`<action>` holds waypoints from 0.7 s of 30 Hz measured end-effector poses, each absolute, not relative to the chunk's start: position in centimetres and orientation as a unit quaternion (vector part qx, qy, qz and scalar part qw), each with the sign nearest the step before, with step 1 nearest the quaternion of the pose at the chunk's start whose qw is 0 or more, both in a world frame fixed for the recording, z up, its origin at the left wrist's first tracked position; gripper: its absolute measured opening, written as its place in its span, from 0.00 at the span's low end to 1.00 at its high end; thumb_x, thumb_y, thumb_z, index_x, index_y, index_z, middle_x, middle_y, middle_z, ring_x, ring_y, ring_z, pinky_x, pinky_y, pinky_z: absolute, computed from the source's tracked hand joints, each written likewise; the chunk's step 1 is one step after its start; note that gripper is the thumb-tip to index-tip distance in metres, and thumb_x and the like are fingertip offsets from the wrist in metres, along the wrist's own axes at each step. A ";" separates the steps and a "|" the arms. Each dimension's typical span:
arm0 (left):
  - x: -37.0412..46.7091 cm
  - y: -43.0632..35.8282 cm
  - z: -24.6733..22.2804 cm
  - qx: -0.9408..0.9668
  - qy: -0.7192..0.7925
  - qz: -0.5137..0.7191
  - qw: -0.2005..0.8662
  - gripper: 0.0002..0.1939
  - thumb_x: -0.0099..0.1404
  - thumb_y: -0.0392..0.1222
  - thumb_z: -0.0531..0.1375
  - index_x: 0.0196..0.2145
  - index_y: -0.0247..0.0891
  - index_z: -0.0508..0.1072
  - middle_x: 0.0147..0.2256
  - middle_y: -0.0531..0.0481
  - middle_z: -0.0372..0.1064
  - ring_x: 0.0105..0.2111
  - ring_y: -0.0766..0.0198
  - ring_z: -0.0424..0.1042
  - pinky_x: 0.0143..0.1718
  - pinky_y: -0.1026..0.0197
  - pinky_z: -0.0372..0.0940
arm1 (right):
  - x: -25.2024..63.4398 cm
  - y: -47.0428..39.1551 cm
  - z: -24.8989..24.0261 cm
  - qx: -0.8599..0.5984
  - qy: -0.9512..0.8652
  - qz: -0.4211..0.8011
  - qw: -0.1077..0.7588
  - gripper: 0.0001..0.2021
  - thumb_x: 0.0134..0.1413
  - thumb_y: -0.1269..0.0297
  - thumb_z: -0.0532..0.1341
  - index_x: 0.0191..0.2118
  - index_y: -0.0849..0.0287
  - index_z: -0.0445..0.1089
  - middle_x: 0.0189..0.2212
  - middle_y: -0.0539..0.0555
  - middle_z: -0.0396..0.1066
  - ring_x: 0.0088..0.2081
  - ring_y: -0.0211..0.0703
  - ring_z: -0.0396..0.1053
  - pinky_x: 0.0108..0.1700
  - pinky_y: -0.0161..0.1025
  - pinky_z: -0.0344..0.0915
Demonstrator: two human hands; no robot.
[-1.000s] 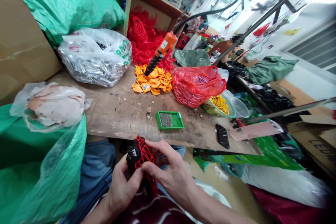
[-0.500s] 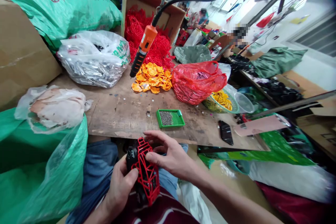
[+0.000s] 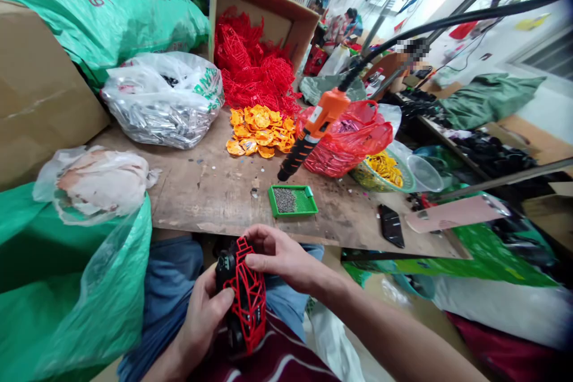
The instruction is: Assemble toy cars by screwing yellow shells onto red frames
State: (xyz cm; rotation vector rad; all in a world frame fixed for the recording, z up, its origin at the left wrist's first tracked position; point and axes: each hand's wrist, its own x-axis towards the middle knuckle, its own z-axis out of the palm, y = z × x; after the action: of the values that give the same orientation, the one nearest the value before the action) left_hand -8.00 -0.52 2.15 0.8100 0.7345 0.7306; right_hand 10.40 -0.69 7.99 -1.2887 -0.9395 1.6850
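A toy car with a red lattice frame [image 3: 250,304] and black wheels is held over my lap, below the table's front edge. My left hand [image 3: 208,304] grips its left side, thumb on the frame. My right hand [image 3: 273,253] is at its upper end, thumb against the red bars and fingers curled behind, partly hidden. On the table just beyond, a green tray [image 3: 293,201] holds small metal screws. An orange and black electric screwdriver [image 3: 313,131] hangs tilted on a cable, its tip above the tray's back edge.
Orange parts [image 3: 259,131] lie behind the tray, before a box of red frames [image 3: 250,65]. A bag of silvery parts [image 3: 163,101] stands left. On the right are a red bag [image 3: 344,137], a basket of yellow parts [image 3: 385,170] and a phone [image 3: 391,225]. People sit farther back.
The hanging screwdriver has swung right and nearer, from over the orange parts to above the tray. My right thumb has moved slightly up and left along the car's frame, and its fingers have curled in.
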 end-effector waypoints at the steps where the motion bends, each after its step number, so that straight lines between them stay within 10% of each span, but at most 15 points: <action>1: -8.0 -0.5 2.2 0.372 0.336 0.338 0.796 0.23 0.55 0.53 0.65 0.44 0.35 0.76 0.33 0.46 0.78 0.28 0.59 0.72 0.28 0.63 0.66 | 10.5 -0.7 7.9 -0.517 -0.371 0.660 0.400 0.23 0.44 0.54 0.73 0.43 0.59 0.69 0.40 0.53 0.74 0.40 0.40 0.73 0.47 0.40 0.67; 21: -7.0 -0.1 3.2 0.276 0.362 0.352 0.818 0.25 0.55 0.49 0.66 0.51 0.39 0.76 0.45 0.44 0.79 0.50 0.44 0.72 0.51 0.52 0.67 | 11.3 0.0 8.1 -0.510 -0.348 0.672 0.409 0.24 0.37 0.54 0.75 0.38 0.62 0.72 0.32 0.51 0.74 0.32 0.37 0.70 0.39 0.37 0.65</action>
State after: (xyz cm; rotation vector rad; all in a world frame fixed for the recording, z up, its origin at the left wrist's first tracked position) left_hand -7.00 -0.09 3.20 0.5882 0.7712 0.7501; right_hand 11.25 -0.03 8.15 -1.2857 -0.8764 1.6932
